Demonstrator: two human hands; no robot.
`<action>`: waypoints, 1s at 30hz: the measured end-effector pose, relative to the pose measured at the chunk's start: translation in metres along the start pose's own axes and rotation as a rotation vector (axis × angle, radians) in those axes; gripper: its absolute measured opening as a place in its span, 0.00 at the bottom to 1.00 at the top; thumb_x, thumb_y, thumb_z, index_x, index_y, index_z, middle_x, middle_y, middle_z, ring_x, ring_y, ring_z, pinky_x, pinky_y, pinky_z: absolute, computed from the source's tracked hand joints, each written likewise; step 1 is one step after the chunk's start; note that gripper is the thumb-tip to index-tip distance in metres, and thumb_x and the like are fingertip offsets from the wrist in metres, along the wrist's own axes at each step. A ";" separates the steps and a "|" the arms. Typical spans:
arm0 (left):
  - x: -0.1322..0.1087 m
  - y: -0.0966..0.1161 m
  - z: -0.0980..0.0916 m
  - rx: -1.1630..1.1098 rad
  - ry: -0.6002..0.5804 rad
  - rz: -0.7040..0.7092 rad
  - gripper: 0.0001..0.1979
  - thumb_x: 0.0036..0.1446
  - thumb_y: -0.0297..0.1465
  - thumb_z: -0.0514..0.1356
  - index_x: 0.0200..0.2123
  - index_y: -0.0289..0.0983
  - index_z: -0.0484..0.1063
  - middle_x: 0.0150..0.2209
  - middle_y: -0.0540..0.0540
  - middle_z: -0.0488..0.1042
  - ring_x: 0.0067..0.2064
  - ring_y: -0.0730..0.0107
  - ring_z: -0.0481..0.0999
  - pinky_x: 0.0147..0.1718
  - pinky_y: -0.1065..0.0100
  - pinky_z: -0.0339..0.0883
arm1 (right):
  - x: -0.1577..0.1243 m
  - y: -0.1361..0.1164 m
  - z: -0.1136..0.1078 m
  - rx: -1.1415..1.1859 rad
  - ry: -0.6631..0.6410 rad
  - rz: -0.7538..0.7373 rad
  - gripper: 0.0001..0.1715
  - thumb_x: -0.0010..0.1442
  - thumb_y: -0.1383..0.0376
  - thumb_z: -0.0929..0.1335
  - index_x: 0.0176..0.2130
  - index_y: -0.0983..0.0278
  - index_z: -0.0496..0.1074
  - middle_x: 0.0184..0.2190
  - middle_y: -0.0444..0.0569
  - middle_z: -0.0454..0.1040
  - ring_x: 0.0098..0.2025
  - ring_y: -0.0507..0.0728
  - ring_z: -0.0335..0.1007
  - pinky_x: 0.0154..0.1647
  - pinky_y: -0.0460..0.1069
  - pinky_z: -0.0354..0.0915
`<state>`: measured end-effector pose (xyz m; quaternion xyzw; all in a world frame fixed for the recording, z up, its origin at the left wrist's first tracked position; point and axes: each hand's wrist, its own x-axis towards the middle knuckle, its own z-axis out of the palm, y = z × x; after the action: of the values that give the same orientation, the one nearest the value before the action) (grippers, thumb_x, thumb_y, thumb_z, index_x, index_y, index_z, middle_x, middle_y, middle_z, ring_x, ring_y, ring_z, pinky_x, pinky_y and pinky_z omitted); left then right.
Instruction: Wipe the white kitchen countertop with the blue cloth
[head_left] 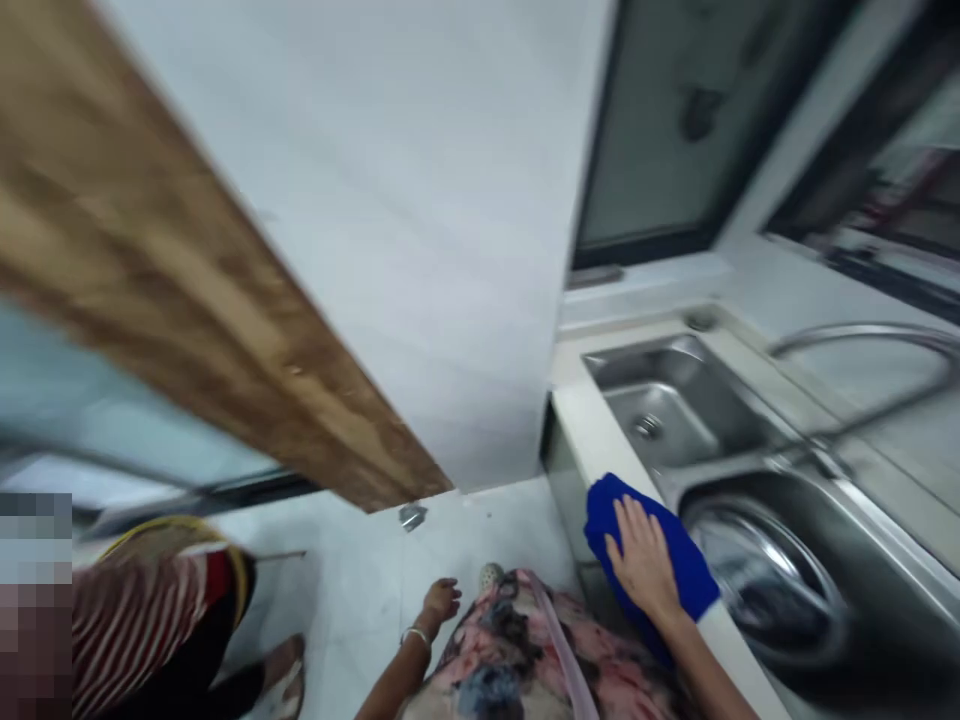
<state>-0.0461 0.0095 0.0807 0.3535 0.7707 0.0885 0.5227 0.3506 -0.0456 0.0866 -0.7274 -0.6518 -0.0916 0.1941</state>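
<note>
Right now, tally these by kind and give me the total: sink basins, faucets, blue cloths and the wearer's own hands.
Small basin and large basin: 2
Faucet: 1
Blue cloth: 1
Left hand and right hand: 2
Total: 6

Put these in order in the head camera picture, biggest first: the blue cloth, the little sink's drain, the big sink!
1. Big sink, even though it runs off the picture's edge
2. Blue cloth, partly covered by the right hand
3. Drain, easily the smallest
</note>
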 end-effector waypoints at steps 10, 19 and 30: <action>0.024 0.258 0.120 0.389 -0.166 0.890 0.18 0.73 0.31 0.51 0.55 0.38 0.79 0.55 0.39 0.84 0.58 0.61 0.83 0.62 0.55 0.75 | -0.144 -0.003 -0.069 -0.150 -0.103 0.135 0.44 0.75 0.61 0.61 0.81 0.62 0.40 0.77 0.55 0.59 0.76 0.63 0.60 0.76 0.62 0.58; 0.025 0.347 0.229 0.682 -0.197 1.381 0.25 0.70 0.29 0.54 0.67 0.33 0.72 0.74 0.33 0.66 0.78 0.52 0.58 0.78 0.42 0.46 | -0.094 -0.013 -0.055 -0.116 -0.113 0.278 0.43 0.73 0.61 0.62 0.80 0.64 0.49 0.77 0.57 0.60 0.77 0.64 0.58 0.78 0.64 0.55; 0.038 0.344 0.234 0.770 -0.088 1.503 0.29 0.72 0.33 0.52 0.72 0.33 0.67 0.76 0.36 0.62 0.78 0.48 0.57 0.77 0.44 0.51 | 0.074 -0.013 -0.016 0.094 -0.247 0.634 0.39 0.74 0.62 0.62 0.77 0.72 0.55 0.80 0.62 0.49 0.81 0.67 0.44 0.82 0.68 0.43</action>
<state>0.3052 0.2319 0.1236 0.9286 0.2858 0.1301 0.1976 0.3494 0.0165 0.1316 -0.8897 -0.4153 0.0921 0.1656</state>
